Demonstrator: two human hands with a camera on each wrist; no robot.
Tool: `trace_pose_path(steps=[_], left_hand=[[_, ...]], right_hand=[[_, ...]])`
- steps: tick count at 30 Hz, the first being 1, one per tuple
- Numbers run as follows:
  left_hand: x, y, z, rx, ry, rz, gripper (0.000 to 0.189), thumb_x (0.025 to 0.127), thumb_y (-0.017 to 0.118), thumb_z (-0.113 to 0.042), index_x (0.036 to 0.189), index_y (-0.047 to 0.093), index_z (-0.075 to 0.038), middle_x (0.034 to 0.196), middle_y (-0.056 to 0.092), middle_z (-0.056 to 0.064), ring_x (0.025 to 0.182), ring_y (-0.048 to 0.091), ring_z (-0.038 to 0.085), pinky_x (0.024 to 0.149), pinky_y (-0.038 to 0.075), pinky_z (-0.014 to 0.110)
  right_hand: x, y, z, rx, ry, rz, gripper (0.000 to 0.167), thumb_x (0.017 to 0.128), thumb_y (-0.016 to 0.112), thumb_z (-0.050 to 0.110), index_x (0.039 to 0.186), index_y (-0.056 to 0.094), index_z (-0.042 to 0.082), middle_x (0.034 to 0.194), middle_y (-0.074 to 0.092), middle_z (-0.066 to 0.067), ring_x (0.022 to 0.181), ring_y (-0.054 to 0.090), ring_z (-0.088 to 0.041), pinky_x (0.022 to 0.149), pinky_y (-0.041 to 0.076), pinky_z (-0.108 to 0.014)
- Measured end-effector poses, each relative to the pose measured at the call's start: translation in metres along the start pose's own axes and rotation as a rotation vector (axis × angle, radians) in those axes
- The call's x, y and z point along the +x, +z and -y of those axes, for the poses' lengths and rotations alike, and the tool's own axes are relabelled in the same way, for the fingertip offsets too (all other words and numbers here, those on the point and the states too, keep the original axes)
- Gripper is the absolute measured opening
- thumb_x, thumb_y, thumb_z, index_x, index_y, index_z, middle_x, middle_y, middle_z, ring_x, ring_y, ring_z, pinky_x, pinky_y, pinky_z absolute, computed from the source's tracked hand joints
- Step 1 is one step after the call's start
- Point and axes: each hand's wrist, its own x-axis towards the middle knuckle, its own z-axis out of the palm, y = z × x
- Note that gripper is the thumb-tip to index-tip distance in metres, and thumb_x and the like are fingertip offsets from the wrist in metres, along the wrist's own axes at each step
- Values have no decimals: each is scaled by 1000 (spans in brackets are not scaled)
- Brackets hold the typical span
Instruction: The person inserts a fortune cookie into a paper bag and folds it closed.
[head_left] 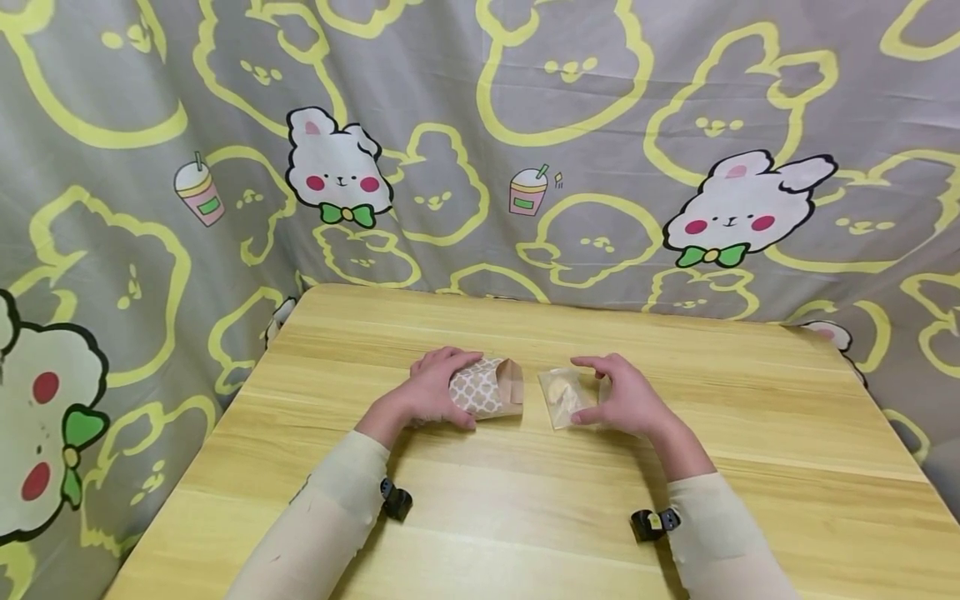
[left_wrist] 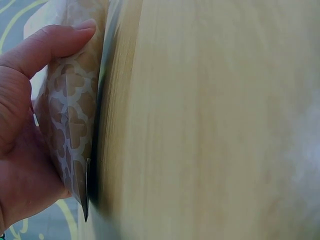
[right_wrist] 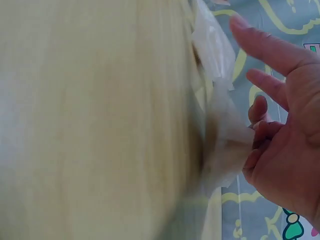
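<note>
In the head view my left hand (head_left: 433, 392) grips a small brown paper bag (head_left: 480, 390) with a white lattice print. The bag lies on its side with its open mouth facing right; in the left wrist view the thumb lies across the printed face of the bag (left_wrist: 72, 117). Right of that mouth, a clear plastic packet (head_left: 558, 392) with something pale inside rests on the table. Over its right side is my right hand (head_left: 626, 398), thumb and forefinger spread wide. The right wrist view shows the other fingers (right_wrist: 260, 132) bent beside the packet's crumpled film (right_wrist: 230, 132).
The wooden table (head_left: 480, 517) reaches back to a grey curtain (head_left: 450, 75) with yellow outlines and white cartoon animals. Small black cameras are strapped at the left wrist (head_left: 396, 500) and the right wrist (head_left: 651, 525), over pale sleeves.
</note>
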Motion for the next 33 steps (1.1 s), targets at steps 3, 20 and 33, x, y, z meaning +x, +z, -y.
trace_pose_path(steps=[3,20,33], left_hand=[[0,0,-1,-2,-2,0,111,55,97,-31,152,43,-25,143,42,3,133,32,29,109,16,54],[-2,0,-3,12,-6,0,112,56,96,-33,153,42,-25,146,41,5,134,32,30,110,16,55],[-2,0,-3,29,-8,0,115,54,97,-35,154,40,-26,145,39,5,133,31,30,109,17,53]], right_hand=[[0,2,-3,-29,2,6,85,62,97,23,138,61,8,104,53,-14,91,49,-31,76,40,-41],[-1,9,-4,-157,4,-35,103,49,98,50,139,61,15,103,52,-10,92,46,-26,85,29,-48],[2,15,-8,-261,11,19,102,53,95,54,139,59,13,102,50,-8,92,44,-27,79,29,-47]])
